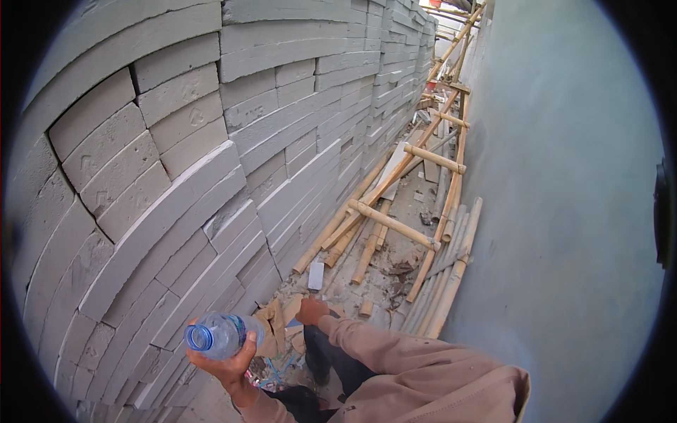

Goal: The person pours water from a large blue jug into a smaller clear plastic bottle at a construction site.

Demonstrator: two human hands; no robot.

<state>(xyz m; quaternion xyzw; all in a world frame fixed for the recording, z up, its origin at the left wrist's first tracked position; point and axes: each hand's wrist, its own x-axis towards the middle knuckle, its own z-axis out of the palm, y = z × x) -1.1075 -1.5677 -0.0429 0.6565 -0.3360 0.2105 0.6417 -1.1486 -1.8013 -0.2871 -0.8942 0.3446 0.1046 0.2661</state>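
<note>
Head view: left hand grips an already opened, uncapped bottle at seven o'clock; right hand, at six, curls closed, anything inside hidden.

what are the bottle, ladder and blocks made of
Bottle: clear, glossy plastic, judging by its see-through, shiny wall.
Ladder: probably bamboo, plain and unpainted, from its round, tan rungs.
Blocks: likely lightweight concrete, matte pale grey with pitted faces, though the look leaves that open.
</note>
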